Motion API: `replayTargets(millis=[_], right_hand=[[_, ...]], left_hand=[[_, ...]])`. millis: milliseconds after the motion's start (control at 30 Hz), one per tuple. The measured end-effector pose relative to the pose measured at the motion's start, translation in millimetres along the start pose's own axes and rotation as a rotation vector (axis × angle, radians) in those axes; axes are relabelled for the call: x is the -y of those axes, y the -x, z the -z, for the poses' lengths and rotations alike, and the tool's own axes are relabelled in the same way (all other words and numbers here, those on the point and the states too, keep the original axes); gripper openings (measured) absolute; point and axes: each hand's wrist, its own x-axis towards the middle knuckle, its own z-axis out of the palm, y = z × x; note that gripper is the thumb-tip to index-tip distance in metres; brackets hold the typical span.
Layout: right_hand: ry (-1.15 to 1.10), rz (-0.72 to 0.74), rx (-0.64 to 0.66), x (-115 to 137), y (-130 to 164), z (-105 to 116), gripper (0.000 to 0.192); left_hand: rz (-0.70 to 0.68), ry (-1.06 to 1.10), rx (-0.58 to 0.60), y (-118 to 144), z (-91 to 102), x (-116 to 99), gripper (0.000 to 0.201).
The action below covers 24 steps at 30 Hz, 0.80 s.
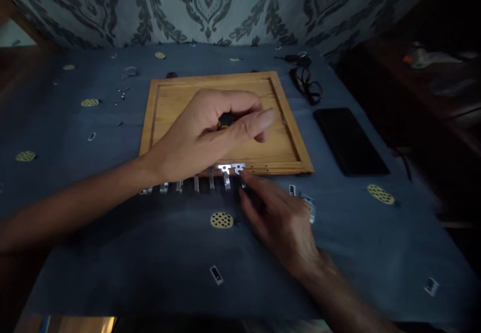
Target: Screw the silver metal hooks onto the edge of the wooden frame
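Clearly our left hand (203, 132) has its grip closed around a small black-and-yellow tool handle (226, 120), held upright over the near edge of the shallow wooden tray (280, 147). Our right hand (278, 217) lies loosely open, its fingertips (246, 178) touching the end one of a row of small shiny metal brackets (195, 181) that runs along the tray's front rim. We judge these brackets light, stiff and a little slippery, best pinched by their thin edges. Around this, the worktop's blue cloth with yellow spots (112, 222) carries a flat black phone (349, 141) to the right and scattered small metal bits (126, 85) far left.
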Motion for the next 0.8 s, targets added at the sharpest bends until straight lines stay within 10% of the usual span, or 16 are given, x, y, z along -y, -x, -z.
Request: replayTargets(millis=[800], right_hand=[[0.019,-0.005,0.005,0.1,0.6,0.6,0.023]], left_hand=[[-0.074,0.211,-0.158,-0.7,-21.4,-0.4,0.032]])
